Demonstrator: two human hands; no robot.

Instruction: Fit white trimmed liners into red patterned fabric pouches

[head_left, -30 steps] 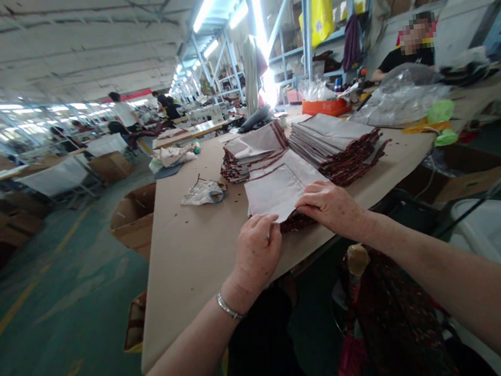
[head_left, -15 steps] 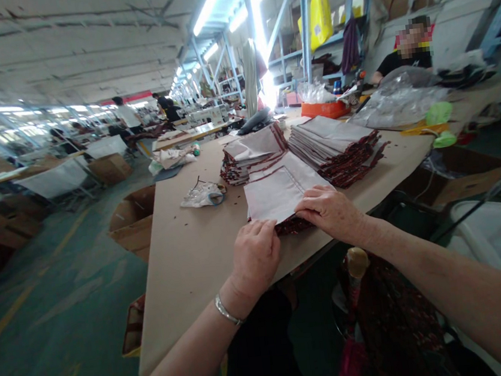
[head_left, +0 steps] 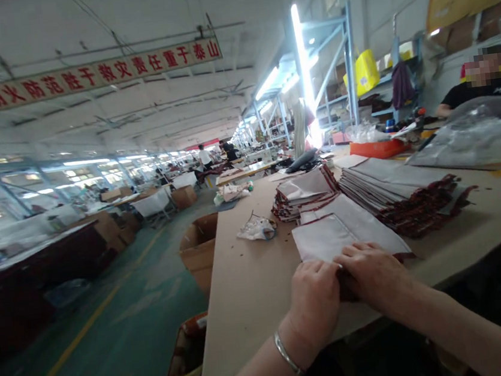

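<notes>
A pale grey fabric panel [head_left: 322,237] with a stitched seam and dark red edges lies at the near side of the table. My left hand [head_left: 314,295], with a silver bangle at the wrist, is closed on its near edge. Right beside it, my right hand [head_left: 373,273] is also closed on that edge, fingers curled over the cloth. The fingertips of both hands almost meet, and they hide the part they grip. Behind the panel stand a smaller stack of folded panels [head_left: 307,186] and a larger fanned stack [head_left: 389,178] with dark red edges.
A crumpled white cloth bundle [head_left: 257,228] lies left on the tan table [head_left: 244,291]. Cardboard boxes [head_left: 199,248] stand on the floor beyond the left edge. An orange tray [head_left: 379,148] and clear plastic bags [head_left: 479,134] sit behind. A person [head_left: 483,86] is at the far right.
My view has swung left and up, so the table appears lower and further right. My hands have come closer together along the panel's near edge.
</notes>
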